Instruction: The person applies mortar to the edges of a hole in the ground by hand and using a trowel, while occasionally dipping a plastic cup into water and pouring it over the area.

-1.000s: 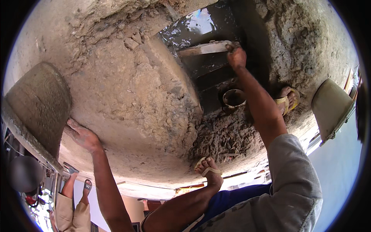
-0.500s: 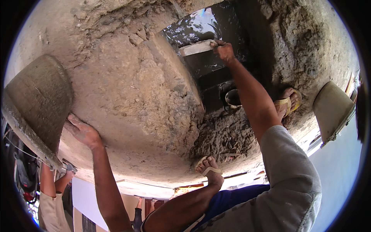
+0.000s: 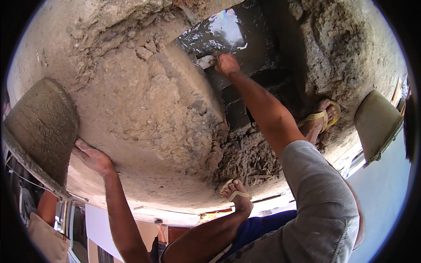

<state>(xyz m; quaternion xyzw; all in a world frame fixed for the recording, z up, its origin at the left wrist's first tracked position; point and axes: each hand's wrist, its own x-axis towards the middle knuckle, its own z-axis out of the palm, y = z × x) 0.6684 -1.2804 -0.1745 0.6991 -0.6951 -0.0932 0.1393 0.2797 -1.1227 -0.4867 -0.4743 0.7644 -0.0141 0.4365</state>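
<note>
My right hand reaches down into a dark pit, fingers closed round one end of a pale flat strip-shaped piece. I cannot make out its exact kind. The strip lies against the pit's left wall, beside wet grey sludge that reflects light. My left hand rests open on the dirt-covered ground, fingers stretched out, close to the base of a cement-smeared bucket. My left hand holds nothing.
Rough, broken edges border the pit at right. My sandalled feet stand at its near and right sides. A second grey bucket is at far right. Another person's arm shows at lower left.
My right hand has moved left with the pale strip, toward the pit's left wall, and less of the strip shows. My left hand remains on the ground. The person at lower left has shifted.
</note>
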